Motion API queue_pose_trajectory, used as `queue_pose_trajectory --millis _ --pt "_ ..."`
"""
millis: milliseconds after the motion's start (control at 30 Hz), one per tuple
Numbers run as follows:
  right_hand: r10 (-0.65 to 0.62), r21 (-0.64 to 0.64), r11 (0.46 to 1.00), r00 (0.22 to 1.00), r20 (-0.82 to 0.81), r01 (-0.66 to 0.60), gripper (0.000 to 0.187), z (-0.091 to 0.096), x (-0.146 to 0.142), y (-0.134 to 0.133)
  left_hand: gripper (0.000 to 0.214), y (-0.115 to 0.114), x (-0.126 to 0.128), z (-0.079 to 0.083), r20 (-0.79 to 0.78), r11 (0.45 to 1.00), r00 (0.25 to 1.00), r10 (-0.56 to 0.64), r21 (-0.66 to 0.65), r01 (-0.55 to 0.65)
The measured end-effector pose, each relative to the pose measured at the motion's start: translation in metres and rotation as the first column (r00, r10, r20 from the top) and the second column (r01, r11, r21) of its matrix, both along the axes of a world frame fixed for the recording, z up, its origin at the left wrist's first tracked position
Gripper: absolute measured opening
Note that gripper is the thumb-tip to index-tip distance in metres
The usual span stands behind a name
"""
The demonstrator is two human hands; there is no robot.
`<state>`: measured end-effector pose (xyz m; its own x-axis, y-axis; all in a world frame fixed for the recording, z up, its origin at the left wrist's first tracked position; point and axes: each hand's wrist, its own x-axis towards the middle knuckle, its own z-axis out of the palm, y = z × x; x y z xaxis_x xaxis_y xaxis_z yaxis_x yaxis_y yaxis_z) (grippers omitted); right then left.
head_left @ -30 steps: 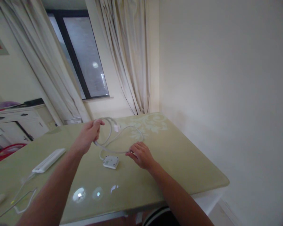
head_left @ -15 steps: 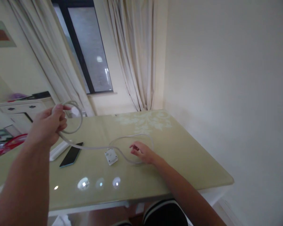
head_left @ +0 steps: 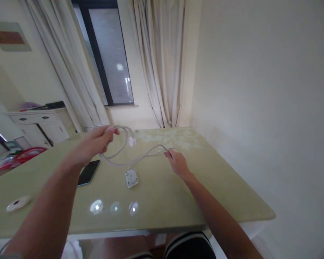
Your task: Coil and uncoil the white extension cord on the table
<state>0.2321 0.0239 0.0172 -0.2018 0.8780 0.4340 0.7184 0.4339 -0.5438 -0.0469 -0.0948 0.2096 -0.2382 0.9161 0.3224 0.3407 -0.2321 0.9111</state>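
Note:
A white cable point(head_left: 140, 157) runs in loops across a pale green glass-topped table point(head_left: 162, 194). My left hand point(head_left: 95, 144) is raised above the table and closed on a coil of the cable, whose white plug point(head_left: 132, 141) hangs beside my fingers. My right hand point(head_left: 176, 162) rests low on the table and pinches the cable's far loop. A small white square adapter point(head_left: 131, 177) lies on the table between my hands, joined to the cable.
A black phone point(head_left: 88, 172) lies left of the adapter. A small white round disc point(head_left: 18, 203) sits near the left edge. Curtains point(head_left: 162, 61) and a window stand behind the table, a wall at the right, a white dresser point(head_left: 40, 124) at the left.
My left hand swung out to the left with the coil, then came back toward the middle. My right hand moved forward along the table and closed on the cable's far loop. The view shifted.

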Motion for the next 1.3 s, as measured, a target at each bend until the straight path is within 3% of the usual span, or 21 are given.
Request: queue_pose_trajectory --millis 100,167,267,367,433,500,600,700,833,933,1000,1133,1200,1300 --pt "0.014 0.242 0.97 0.997 0.082 -0.033 0.036 0.03 -0.007 0.016 0.024 0.015 0.018 -0.021 0.022 0.963 0.986 -0.168 -0.212 0.169" --pt "0.068 0.4 0.91 0.991 0.115 -0.109 0.034 0.051 -0.013 0.027 0.032 0.027 0.028 -0.037 0.145 0.912 0.951 -0.274 -0.275 0.304" --pt "0.127 0.606 0.761 0.969 0.213 -0.233 0.029 0.078 -0.014 0.041 0.042 0.04 0.038 -0.057 0.332 0.818 0.865 -0.377 -0.319 0.479" --pt "0.148 0.726 0.591 0.932 0.332 -0.352 0.025 0.091 -0.011 0.047 0.054 0.041 0.048 -0.067 0.432 0.736 0.808 -0.401 -0.374 0.565" --pt "0.159 0.76 0.511 0.913 0.376 -0.402 0.023 0.092 -0.012 0.045 0.059 0.036 0.056 -0.07 0.357 0.719 0.833 -0.423 -0.427 0.548" --pt "0.187 0.766 0.455 0.89 0.416 -0.453 0.021 0.089 -0.015 0.041 0.057 0.031 0.064 -0.074 0.143 0.744 0.868 -0.476 -0.46 0.484" --pt "0.224 0.747 0.402 0.848 0.48 -0.529 0.018 0.087 -0.021 0.032 0.05 0.026 0.078 -0.082 -0.175 0.796 0.833 -0.525 -0.446 0.409" --pt "0.209 0.769 0.421 0.876 0.434 -0.482 0.014 0.088 -0.023 0.026 0.046 0.024 0.09 -0.091 -0.255 0.813 0.805 -0.535 -0.414 0.41" --pt "0.168 0.756 0.619 0.976 0.137 -0.213 0.016 0.093 -0.019 0.027 0.04 0.018 0.102 -0.096 -0.314 0.787 0.742 -0.593 -0.423 0.45" --pt "0.257 0.68 0.72 0.963 -0.078 -0.137 0.026 0.104 -0.013 0.023 0.039 0.012 0.107 -0.098 -0.362 0.787 0.716 -0.597 -0.44 0.433" --pt "0.408 0.647 0.725 0.904 -0.127 -0.236 0.039 0.115 -0.007 0.015 0.038 0.012 0.107 -0.099 -0.37 0.792 0.717 -0.591 -0.437 0.427" --pt "0.715 0.519 0.651 0.677 -0.174 -0.554 0.05 0.135 0.006 -0.009 0.036 0.023 0.104 -0.105 -0.432 0.849 0.744 -0.509 -0.392 0.353" --pt "0.77 0.453 0.632 0.578 -0.271 -0.629 0.046 0.14 0.01 -0.019 0.035 0.03 0.102 -0.11 -0.532 0.912 0.748 -0.397 -0.324 0.254" --pt "0.769 0.356 0.632 0.496 -0.404 -0.689 0.042 0.145 0.01 -0.031 0.028 0.037 0.102 -0.118 -0.684 0.978 0.702 -0.198 -0.185 0.096"
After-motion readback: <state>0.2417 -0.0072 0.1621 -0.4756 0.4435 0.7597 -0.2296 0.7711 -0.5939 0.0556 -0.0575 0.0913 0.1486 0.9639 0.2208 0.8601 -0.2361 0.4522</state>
